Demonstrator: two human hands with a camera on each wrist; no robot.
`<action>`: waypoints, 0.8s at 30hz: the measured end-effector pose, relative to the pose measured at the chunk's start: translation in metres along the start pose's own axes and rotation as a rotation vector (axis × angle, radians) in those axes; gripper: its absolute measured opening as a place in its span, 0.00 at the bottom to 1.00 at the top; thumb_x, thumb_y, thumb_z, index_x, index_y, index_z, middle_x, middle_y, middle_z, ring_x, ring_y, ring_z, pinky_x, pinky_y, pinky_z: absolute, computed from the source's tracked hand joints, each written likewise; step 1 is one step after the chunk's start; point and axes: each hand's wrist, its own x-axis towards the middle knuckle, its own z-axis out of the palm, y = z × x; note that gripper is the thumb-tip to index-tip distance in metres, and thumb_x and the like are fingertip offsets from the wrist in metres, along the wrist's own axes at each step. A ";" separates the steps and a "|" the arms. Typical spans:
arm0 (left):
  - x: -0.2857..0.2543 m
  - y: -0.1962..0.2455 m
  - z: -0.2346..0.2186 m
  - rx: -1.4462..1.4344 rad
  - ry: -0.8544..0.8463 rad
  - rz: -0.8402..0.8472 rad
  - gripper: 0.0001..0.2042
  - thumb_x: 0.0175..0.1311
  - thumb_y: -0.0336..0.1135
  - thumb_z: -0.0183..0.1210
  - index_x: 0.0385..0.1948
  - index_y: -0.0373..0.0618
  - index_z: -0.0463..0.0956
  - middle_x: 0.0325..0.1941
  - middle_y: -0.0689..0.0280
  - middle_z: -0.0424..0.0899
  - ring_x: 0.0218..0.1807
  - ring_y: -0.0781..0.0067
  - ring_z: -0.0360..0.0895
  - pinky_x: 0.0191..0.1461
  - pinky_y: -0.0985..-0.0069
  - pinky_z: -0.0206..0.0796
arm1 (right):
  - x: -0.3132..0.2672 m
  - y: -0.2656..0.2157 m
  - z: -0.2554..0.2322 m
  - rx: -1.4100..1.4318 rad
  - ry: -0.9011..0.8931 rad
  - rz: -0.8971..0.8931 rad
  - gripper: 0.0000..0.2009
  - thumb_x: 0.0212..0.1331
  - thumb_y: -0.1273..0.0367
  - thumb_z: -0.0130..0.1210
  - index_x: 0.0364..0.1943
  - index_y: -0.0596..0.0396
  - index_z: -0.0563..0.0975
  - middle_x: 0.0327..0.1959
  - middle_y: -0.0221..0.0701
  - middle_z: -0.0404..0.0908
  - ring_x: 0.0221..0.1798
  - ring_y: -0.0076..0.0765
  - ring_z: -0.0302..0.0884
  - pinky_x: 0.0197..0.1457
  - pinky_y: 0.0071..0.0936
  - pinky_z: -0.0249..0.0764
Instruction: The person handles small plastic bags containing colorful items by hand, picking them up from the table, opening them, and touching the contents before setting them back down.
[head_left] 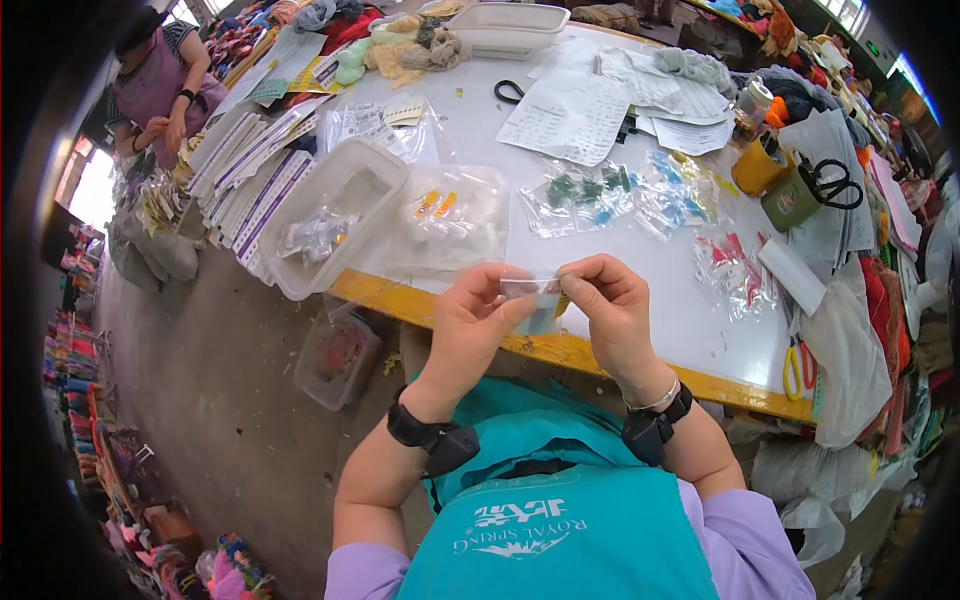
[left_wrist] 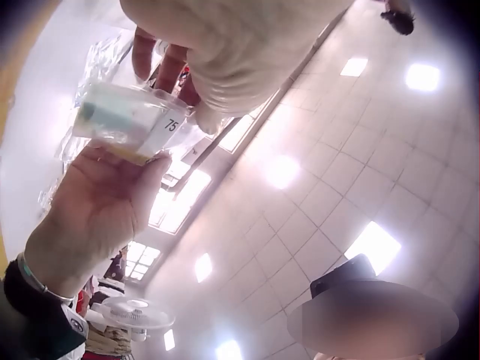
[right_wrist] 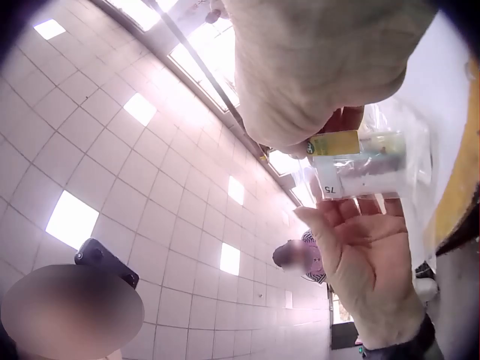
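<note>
Above the table's front edge, both hands hold a small clear plastic bag (head_left: 540, 300). A white label marked 75 shows on the bag (left_wrist: 120, 120) in the left wrist view. In the right wrist view, the bag (right_wrist: 367, 161) also carries a yellow tag (right_wrist: 335, 142), with something greenish inside. The left hand (head_left: 472, 318) holds one side, thumb in front and fingers behind. At the bag's upper corner, the right hand (head_left: 615, 312) pinches the plastic between thumb and fingers.
A clear bin (head_left: 380, 165) with a bagged item stands left, beside a larger plastic bag (head_left: 455, 215). Small packets (head_left: 575, 195) lie ahead, with paper sheets (head_left: 565, 115) beyond. Yellow scissors (head_left: 793, 375) lie at the right edge. Another person (head_left: 165, 90) stands far left.
</note>
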 end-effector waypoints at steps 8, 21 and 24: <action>0.008 -0.016 0.003 0.159 -0.067 0.064 0.05 0.65 0.25 0.61 0.40 0.39 0.78 0.40 0.70 0.80 0.41 0.84 0.75 0.47 0.84 0.68 | 0.007 -0.008 -0.006 -0.282 -0.118 -0.109 0.06 0.60 0.77 0.58 0.40 0.61 0.81 0.41 0.31 0.81 0.42 0.22 0.78 0.45 0.20 0.76; 0.021 -0.003 -0.045 0.225 0.245 0.113 0.04 0.66 0.32 0.61 0.38 0.44 0.78 0.36 0.74 0.80 0.38 0.87 0.74 0.43 0.86 0.66 | 0.007 -0.010 -0.004 -0.258 -0.005 0.020 0.07 0.65 0.74 0.55 0.43 0.63 0.80 0.42 0.33 0.84 0.44 0.25 0.81 0.51 0.23 0.76; 0.046 0.028 -0.119 0.336 0.527 0.210 0.05 0.68 0.34 0.59 0.38 0.45 0.79 0.35 0.76 0.81 0.36 0.89 0.74 0.39 0.86 0.64 | 0.004 -0.005 -0.021 -0.281 -0.034 0.071 0.07 0.65 0.74 0.54 0.43 0.63 0.80 0.40 0.33 0.84 0.45 0.25 0.81 0.51 0.23 0.77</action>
